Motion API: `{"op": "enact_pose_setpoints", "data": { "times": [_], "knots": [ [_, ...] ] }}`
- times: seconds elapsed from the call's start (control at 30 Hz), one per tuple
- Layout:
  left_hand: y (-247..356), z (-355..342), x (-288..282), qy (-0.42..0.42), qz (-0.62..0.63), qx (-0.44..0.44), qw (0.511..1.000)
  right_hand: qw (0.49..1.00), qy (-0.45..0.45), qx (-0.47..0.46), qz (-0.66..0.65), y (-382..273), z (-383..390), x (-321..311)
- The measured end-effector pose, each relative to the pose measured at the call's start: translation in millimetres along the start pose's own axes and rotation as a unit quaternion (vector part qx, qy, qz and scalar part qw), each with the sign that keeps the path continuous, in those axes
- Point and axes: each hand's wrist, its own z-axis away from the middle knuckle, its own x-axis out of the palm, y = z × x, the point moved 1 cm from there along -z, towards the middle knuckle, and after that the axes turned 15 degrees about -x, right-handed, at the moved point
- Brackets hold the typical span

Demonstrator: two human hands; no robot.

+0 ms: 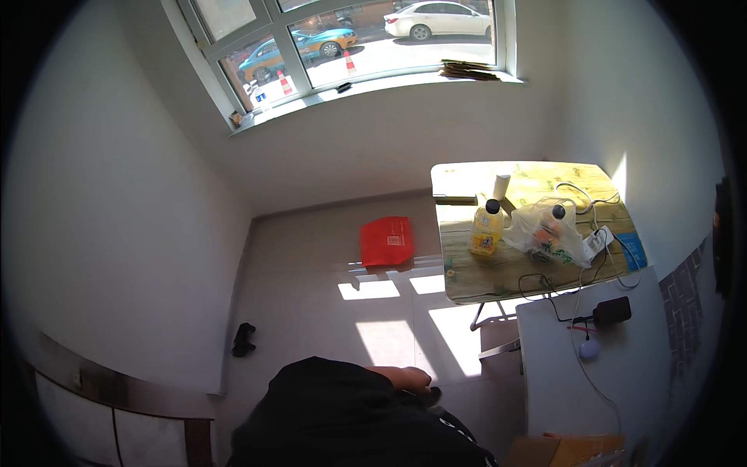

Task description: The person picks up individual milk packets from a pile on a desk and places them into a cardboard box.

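Observation:
My left hand (417, 380) reaches out of a black sleeve (319, 389) at the lower middle, its forearm lying across the front of my body. Its fingers look curled closed. Just below it shows a small dark object (433, 396); whether the hand holds it I cannot make out. No part of my right hand is visible. On the tiled floor ahead lies a flat red bag (387, 243), well away from the hand.
A wood-patterned folding table (482, 284) at right bears a yellow-liquid bottle (487, 228), a plastic bag (537, 226) and cables. Nearer stands a white table (560, 389) with a black adapter (611, 312). A dark object (243, 340) lies by the left wall. Cardboard (468, 70) rests on the windowsill.

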Motion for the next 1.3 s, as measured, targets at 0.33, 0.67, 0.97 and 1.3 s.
{"op": "enact_pose_setpoints", "data": {
  "times": [0.33, 0.67, 0.97, 1.3],
  "knots": [
    [23, -12, -11, -0.112, -0.006, -0.02, 0.993, 0.985, -0.084, 0.146, -0.05, 11, 42, -22],
    [227, 46, -69, 0.062, -0.018, 0.371, 0.926, 0.978, -0.049, 0.198, -0.048, 15, 67, -14],
    [373, 96, -15, 0.085, -0.125, 0.708, 0.689, 0.945, -0.012, 0.321, -0.065, 13, 104, -30],
    [437, 87, 57, 0.083, -0.328, 0.655, 0.675, 0.949, -0.04, 0.294, -0.105, 32, 135, -29]
  ]
}}
